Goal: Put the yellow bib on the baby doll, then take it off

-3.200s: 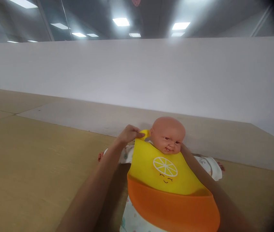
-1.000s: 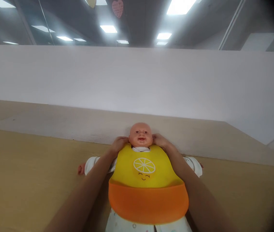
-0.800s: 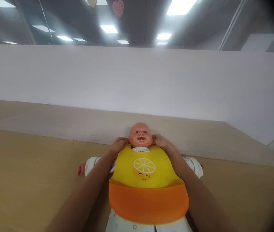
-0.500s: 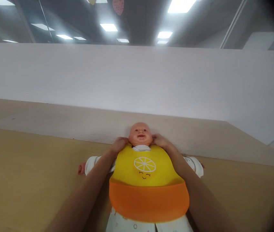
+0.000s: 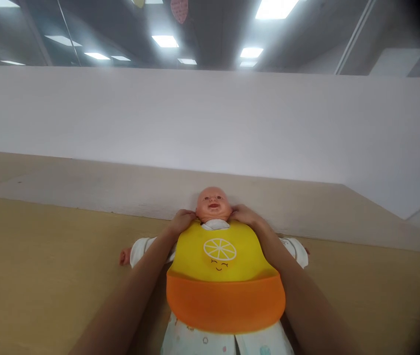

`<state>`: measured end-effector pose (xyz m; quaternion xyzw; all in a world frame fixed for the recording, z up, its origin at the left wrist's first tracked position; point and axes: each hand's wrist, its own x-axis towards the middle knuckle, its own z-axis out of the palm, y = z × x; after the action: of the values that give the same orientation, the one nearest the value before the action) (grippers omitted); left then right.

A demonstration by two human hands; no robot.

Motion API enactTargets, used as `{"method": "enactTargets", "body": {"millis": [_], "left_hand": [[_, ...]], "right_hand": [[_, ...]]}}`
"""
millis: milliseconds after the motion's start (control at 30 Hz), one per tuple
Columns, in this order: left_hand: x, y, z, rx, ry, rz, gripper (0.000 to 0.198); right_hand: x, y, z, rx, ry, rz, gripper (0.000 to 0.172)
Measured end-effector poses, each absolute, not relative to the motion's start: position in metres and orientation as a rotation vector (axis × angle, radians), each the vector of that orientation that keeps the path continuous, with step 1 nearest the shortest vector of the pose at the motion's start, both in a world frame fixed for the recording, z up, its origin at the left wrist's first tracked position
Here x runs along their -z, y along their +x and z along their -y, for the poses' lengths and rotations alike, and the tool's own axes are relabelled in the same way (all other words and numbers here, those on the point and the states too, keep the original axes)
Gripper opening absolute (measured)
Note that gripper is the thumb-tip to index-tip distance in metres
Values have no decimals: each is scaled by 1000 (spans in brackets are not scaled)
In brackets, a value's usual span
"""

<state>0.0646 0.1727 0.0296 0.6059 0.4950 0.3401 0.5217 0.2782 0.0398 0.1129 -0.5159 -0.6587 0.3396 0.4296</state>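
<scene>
A baby doll [image 5: 213,203] lies face up, arms spread, in white patterned clothes [image 5: 202,340]. Over its chest is a yellow bib [image 5: 220,251] with a white citrus slice, a smiling face and an orange catch pocket [image 5: 225,305]. At the left side of the doll's neck my left hand [image 5: 183,221] is closed on the bib's upper edge. My right hand [image 5: 244,216] is closed at the other side of the neck, by the bib's other upper corner. The fingertips of both hands are partly hidden behind the doll's head and neck.
The doll rests on a tan wooden surface [image 5: 47,266]. Behind its head runs a pale ledge [image 5: 121,190] and a white wall [image 5: 195,123]. Glass above the wall shows ceiling lights, with a pink heart-shaped note [image 5: 179,10] on it.
The doll's head and the bib have shifted slightly left, and the bib's lower pocket sits a little higher. Both hands stay at the neck.
</scene>
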Motion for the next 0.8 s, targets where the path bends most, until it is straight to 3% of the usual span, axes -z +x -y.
{"method": "enactTargets", "body": {"millis": [333,567,800], "left_hand": [[-45,57,-143,-1023,1465,-1197,30],[-73,32,-83,-951,1510,-1165,26],[-55,9,-45,-996,1659,-1199,33]], "right_hand": [[-75,321,-108,-1261,-1428,1500,26],[-75,333,-52,-1327,-1358,1505,31],[-53,322,3,-1199,-1172,1286,33]]}}
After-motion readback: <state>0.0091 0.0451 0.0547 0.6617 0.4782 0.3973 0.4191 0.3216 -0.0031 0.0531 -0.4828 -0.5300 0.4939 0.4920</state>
